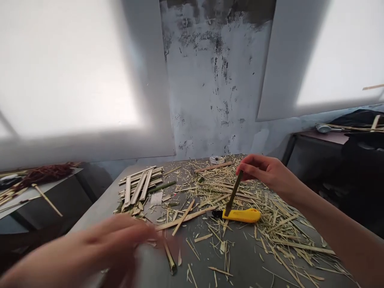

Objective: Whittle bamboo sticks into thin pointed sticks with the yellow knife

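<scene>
My right hand (259, 170) is closed in a pinch around the top of a narrow green bamboo strip (234, 194). The strip slants down, and its lower end overlaps the handle of a yellow utility knife (244, 215) lying on the table; whether they touch I cannot tell. Low on the left, my left hand (99, 248) is smeared by motion, so its fingers are unclear. Just below its fingertips is a short piece of split bamboo (171, 260), and I cannot tell whether the hand touches it.
Bamboo shavings (276, 220) and thin slivers cover much of the grey table (156, 270). Split bamboo slats (139, 186) are stacked at the back left. A clear round spool (217, 160) sits near the wall (210, 100). Side tables (39, 196) flank this one.
</scene>
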A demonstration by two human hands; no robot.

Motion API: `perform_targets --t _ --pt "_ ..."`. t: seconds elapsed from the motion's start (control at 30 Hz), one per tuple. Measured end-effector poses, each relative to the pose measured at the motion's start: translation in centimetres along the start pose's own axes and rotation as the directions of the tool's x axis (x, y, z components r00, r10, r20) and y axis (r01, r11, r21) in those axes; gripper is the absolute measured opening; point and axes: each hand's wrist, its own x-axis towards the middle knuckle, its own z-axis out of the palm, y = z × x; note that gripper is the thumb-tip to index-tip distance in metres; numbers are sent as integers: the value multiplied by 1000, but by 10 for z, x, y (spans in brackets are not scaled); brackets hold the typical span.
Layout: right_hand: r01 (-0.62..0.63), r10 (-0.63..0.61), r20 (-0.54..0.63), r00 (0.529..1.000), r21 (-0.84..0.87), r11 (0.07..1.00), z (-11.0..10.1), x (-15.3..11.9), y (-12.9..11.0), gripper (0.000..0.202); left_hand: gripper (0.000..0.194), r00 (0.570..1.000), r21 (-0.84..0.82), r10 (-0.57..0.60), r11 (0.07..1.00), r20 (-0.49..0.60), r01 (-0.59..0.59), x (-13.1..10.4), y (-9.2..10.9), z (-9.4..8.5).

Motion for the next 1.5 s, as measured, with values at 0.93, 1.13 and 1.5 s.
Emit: perform_targets --t 0.93,1.13,1.5 --pt "321 -85 376 923 -629 707 22 -21 73 49 45 763 -717 26 366 646 593 34 -14 105" --pt "426 -118 444 888 -701 572 20 -50 118 34 57 732 -721 0 175 681 670 20 -30 115" --pt "202 -67 231 971 -632 748 29 -36 58 34 50 736 -734 -26 56 676 677 39 -16 119"
